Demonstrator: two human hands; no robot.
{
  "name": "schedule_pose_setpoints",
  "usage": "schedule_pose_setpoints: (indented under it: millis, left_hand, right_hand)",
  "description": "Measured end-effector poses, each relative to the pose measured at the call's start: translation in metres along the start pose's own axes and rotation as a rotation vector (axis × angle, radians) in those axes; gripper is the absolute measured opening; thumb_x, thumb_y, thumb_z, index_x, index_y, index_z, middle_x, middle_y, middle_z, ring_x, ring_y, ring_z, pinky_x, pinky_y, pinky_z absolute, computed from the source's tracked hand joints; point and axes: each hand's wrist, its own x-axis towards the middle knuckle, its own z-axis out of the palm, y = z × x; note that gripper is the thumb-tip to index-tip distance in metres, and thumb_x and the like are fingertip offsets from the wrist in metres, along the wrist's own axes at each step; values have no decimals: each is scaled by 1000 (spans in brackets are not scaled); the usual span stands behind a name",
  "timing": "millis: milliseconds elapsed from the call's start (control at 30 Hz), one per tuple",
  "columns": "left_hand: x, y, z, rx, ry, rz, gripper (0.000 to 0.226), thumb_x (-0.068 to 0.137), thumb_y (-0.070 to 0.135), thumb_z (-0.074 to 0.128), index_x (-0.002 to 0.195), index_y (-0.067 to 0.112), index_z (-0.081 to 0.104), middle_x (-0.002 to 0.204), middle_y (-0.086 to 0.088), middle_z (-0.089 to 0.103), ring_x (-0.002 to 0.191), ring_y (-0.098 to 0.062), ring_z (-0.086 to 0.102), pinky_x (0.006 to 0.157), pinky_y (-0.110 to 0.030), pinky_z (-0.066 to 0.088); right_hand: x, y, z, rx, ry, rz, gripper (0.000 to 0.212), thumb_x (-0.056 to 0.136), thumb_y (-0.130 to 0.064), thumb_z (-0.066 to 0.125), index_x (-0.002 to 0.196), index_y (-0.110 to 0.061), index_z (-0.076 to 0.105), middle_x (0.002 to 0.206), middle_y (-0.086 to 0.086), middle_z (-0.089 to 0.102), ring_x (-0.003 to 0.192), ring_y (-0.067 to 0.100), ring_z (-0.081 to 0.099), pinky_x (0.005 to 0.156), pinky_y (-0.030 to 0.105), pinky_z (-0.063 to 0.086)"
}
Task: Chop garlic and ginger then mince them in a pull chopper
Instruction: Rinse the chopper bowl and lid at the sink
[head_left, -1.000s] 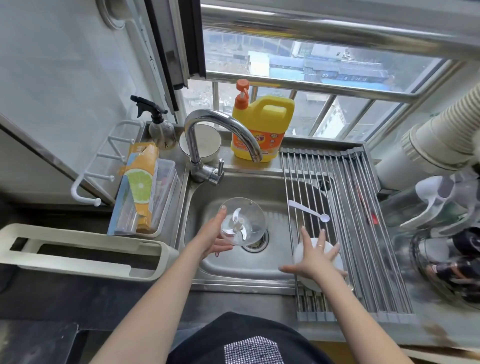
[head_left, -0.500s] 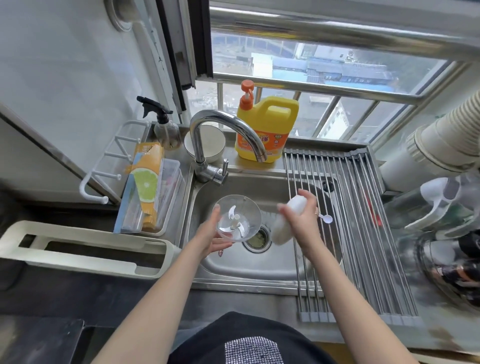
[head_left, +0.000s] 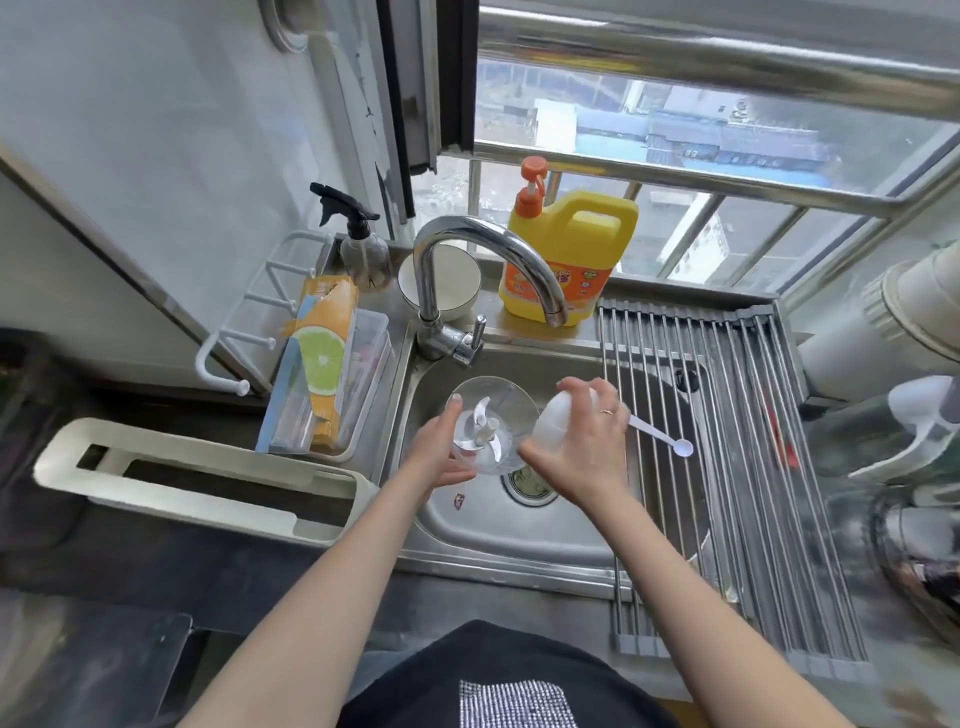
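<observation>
Over the steel sink (head_left: 519, 535), my left hand (head_left: 439, 449) holds the clear chopper bowl (head_left: 493, 415) from its left side, tilted so its mouth faces me. The white blade core (head_left: 480, 431) stands inside it. My right hand (head_left: 582, 447) grips the white chopper lid (head_left: 558, 423), tilted, right against the bowl's right rim. No garlic or ginger is in view.
A roll-up drying rack (head_left: 727, 467) covers the sink's right part, with a white measuring spoon (head_left: 670, 441) on it. The curved faucet (head_left: 493, 260) arches above the bowl. Behind stand a yellow detergent jug (head_left: 566, 260), a spray bottle (head_left: 358, 244) and a white bowl (head_left: 447, 286). A box tray (head_left: 327, 384) lies left.
My right hand picked the white lid up from the rack and carried it left to the bowl's rim. The left hand kept holding the bowl over the sink.
</observation>
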Motion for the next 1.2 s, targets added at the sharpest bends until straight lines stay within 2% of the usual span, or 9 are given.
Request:
schedule_pose_setpoints:
  millis: [67, 233, 367, 467, 567, 733, 933, 1067, 1200]
  left_hand:
    - [0, 0, -1, 1, 6, -9, 51, 88, 66, 47, 118, 26, 52, 102, -8, 64, 85, -28, 69, 70, -35, 60]
    - [0, 4, -5, -16, -18, -15, 51, 87, 68, 45, 119, 29, 51, 97, -3, 58, 83, -27, 68, 63, -32, 60]
    - [0, 3, -5, -74, -15, -27, 56, 86, 67, 49, 123, 26, 54, 109, -8, 61, 83, -29, 70, 55, -30, 57]
    - [2, 2, -4, -95, -34, -33, 67, 85, 69, 48, 132, 22, 53, 123, -17, 60, 84, -30, 71, 57, -30, 57]
    - [3, 4, -4, -120, -52, -27, 69, 84, 70, 48, 134, 22, 52, 126, -18, 59, 85, -31, 71, 58, -30, 57]
    - [5, 4, -9, -157, -53, -32, 71, 84, 70, 48, 135, 22, 50, 124, -20, 60, 80, -29, 72, 57, -31, 57]
    - [4, 1, -14, -119, -23, -31, 74, 82, 72, 48, 137, 24, 49, 133, -19, 54, 87, -32, 70, 59, -32, 58]
    - [7, 3, -17, -90, -20, -25, 73, 83, 72, 46, 137, 22, 49, 130, -18, 57, 89, -33, 70, 61, -32, 58]
    - [5, 3, -16, -103, -17, -35, 73, 84, 71, 45, 139, 22, 46, 133, -19, 54, 84, -31, 70, 59, -31, 58]
  right_hand:
    - [4, 2, -1, 129, -31, 199, 72, 63, -46, 71, 125, -32, 38, 135, 10, 28, 120, 36, 32, 101, 43, 35]
    - [6, 21, -20, 1185, -87, 764, 70, 76, -49, 65, 130, -22, 30, 127, 17, 46, 109, 39, 54, 76, 62, 52]
    - [6, 27, -23, 1386, -183, 853, 81, 73, -62, 61, 137, -17, 37, 123, 16, 53, 109, 37, 55, 77, 55, 52]
    - [3, 34, -24, 1742, -323, 874, 92, 69, -75, 55, 137, -14, 43, 133, 21, 48, 124, 41, 45, 98, 61, 35]
    - [-2, 37, -21, 1959, -445, 776, 99, 64, -82, 51, 137, -14, 44, 140, 31, 40, 127, 55, 37, 98, 73, 29]
    - [7, 28, -32, 1839, -329, 672, 89, 57, -72, 65, 123, -15, 51, 126, 21, 47, 114, 43, 49, 90, 69, 38]
    - [12, 21, -21, 669, -78, 271, 64, 85, -42, 64, 140, -33, 33, 136, 8, 43, 107, 26, 55, 86, 45, 51]
    - [11, 8, -14, 791, 125, 57, 68, 72, -58, 58, 134, -45, 34, 136, 0, 41, 113, 21, 51, 90, 36, 48]
    - [17, -8, -8, 687, -66, 125, 85, 63, -67, 53, 140, -35, 34, 134, 3, 42, 113, 21, 50, 93, 41, 47]
